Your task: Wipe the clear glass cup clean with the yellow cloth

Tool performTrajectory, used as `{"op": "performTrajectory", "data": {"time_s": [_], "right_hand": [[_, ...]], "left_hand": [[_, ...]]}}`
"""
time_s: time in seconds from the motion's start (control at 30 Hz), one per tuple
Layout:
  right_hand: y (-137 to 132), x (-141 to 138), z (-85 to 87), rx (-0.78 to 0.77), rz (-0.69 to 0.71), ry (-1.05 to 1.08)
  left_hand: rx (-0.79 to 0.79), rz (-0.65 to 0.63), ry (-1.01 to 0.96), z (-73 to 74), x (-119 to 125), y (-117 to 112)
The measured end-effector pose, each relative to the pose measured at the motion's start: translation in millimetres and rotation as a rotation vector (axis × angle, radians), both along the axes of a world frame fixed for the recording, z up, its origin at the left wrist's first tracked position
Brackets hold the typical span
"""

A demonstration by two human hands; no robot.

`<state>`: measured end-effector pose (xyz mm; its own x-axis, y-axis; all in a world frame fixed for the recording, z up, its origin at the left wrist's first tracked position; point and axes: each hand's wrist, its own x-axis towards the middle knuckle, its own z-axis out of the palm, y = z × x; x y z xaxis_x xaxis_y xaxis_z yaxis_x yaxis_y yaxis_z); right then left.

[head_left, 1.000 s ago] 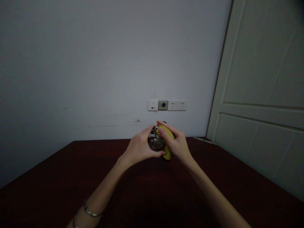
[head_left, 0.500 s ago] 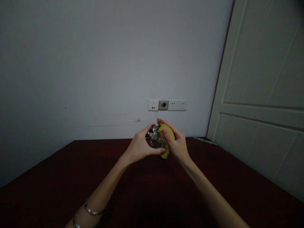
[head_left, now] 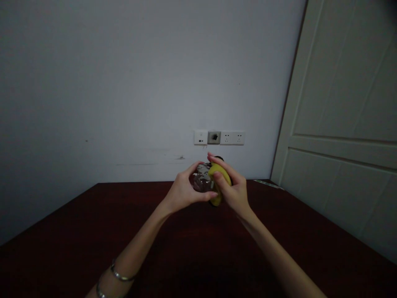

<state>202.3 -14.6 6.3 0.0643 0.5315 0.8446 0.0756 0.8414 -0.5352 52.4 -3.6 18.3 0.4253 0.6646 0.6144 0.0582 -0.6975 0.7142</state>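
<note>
Both hands are raised above the dark red tabletop, close together in the middle of the view. My left hand is curled around a clear, shiny glass, thumb below and fingers above. In my right hand is a yellow sponge with a dark side, pressed against the right end of the glass. The thumb lies on the sponge's near face. The glass's exact shape is partly hidden by the fingers and the sponge.
The table reaches to a pale wall with a row of sockets. A light panelled door stands along the right. A thin flat strip lies at the table's back right edge.
My right hand has turned slightly and shifted a little right with the sponge against the glass. A dark edge now shows above the sponge. My left hand has hardly moved.
</note>
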Motion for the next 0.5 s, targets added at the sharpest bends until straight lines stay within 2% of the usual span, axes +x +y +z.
{"op": "performTrajectory", "data": {"time_s": [0.1,0.2,0.3,0.4,0.5], "right_hand": [[-4.2,-2.0,0.8,-0.013,-0.025,-0.006],[1.0,-2.7,0.0,-0.156,0.013,0.123],[6.5,-1.4,1.6,-0.250,0.093,0.189],[4.5,2.1,6.5,-0.284,0.144,0.160],[-2.2,8.4,10.4,-0.223,0.148,0.031]], "left_hand": [[0.016,0.049,-0.001,0.0,0.4,-0.4],[0.037,0.061,0.003,-0.9,1.8,-0.7],[0.029,0.019,-0.006,-1.6,3.3,-0.6],[-0.054,-0.059,-0.052,-0.9,3.5,0.9],[-0.124,-0.077,-0.094,1.0,2.0,4.0]]}}
